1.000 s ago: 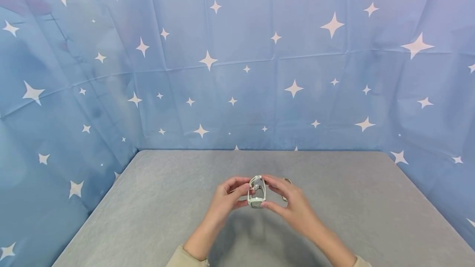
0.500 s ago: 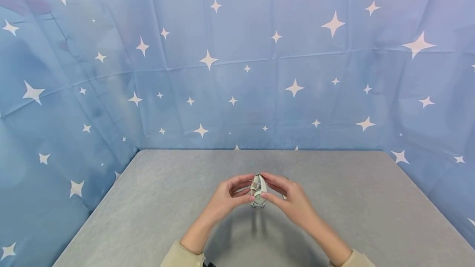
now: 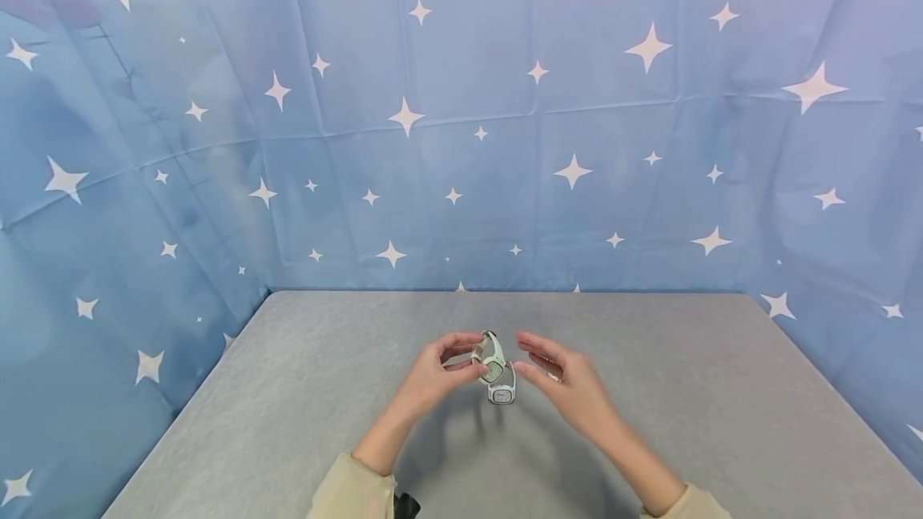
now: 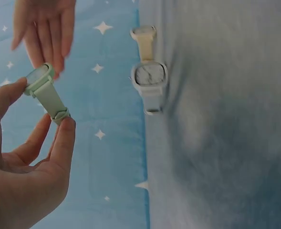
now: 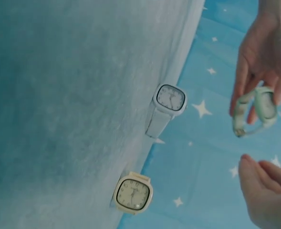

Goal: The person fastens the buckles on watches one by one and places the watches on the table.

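Note:
My left hand (image 3: pixel 477 356) pinches a pale green wristwatch (image 3: pixel 493 359) by its closed strap, just above the grey table (image 3: pixel 288 423). In the left wrist view thumb and forefinger hold the green watch (image 4: pixel 45 89). My right hand (image 3: pixel 523 352) hovers to its right, fingers straight and apart, holding nothing. A white square-faced watch (image 3: pixel 502 392) stands on the table just below the green one, also seen from the right wrist as the white watch (image 5: pixel 169 98). A cream watch (image 5: pixel 133 192) sits beside it, mostly hidden behind my right hand in the head view.
A blue star-patterned cloth (image 3: pixel 461 118) walls in the table at the back and on both sides. Beige sleeves (image 3: pixel 353 495) cover both forearms.
My right hand has let go of the green watch and drawn away to the right. The left hand keeps the watch and has shifted it slightly left and up.

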Demonstrator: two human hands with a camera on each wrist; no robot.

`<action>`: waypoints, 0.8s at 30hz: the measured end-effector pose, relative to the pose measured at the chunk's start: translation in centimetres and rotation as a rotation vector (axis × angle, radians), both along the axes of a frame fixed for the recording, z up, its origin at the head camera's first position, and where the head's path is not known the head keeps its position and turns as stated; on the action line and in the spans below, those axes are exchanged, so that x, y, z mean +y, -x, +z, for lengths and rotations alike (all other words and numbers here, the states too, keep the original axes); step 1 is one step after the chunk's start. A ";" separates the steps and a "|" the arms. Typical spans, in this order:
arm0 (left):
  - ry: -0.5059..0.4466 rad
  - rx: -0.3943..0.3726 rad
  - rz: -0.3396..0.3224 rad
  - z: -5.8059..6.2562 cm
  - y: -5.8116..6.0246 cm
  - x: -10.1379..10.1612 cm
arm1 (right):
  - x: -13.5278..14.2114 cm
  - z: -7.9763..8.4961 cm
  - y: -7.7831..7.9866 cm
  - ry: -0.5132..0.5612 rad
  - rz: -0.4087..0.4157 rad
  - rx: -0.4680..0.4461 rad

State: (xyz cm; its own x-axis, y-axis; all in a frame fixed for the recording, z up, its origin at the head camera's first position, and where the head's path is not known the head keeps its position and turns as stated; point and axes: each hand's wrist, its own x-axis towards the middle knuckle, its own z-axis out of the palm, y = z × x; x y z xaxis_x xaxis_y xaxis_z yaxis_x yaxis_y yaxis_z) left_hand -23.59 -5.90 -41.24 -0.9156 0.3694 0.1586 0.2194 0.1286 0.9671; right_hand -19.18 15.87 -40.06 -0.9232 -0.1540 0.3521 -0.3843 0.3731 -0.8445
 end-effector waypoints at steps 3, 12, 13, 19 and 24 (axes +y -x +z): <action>0.046 0.004 0.046 -0.5 1.0 -0.4 | 0.3 -0.1 0.0 -0.011 -0.016 0.002; 0.222 0.028 0.155 -1.3 3.7 -1.2 | 1.2 -0.2 0.1 -0.026 -0.033 -0.019; 0.254 0.038 0.162 -1.3 3.9 -1.3 | 1.3 -0.2 0.1 -0.029 -0.037 -0.021; 0.458 0.090 0.192 -1.9 4.8 -1.8 | 1.7 -0.1 0.3 -0.042 -0.048 -0.020; 0.633 0.134 0.206 -2.6 5.2 -2.2 | 2.1 0.1 0.3 -0.057 -0.051 -0.035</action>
State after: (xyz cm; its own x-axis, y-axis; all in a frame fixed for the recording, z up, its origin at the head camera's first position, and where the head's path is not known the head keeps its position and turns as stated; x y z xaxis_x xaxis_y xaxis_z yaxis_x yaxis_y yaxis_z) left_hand -28.81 -8.07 -43.81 -0.9647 0.2487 0.0866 0.2428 0.7128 0.6579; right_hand -19.53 17.98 -39.97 -0.9421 -0.1254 0.3110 -0.3338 0.4392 -0.8341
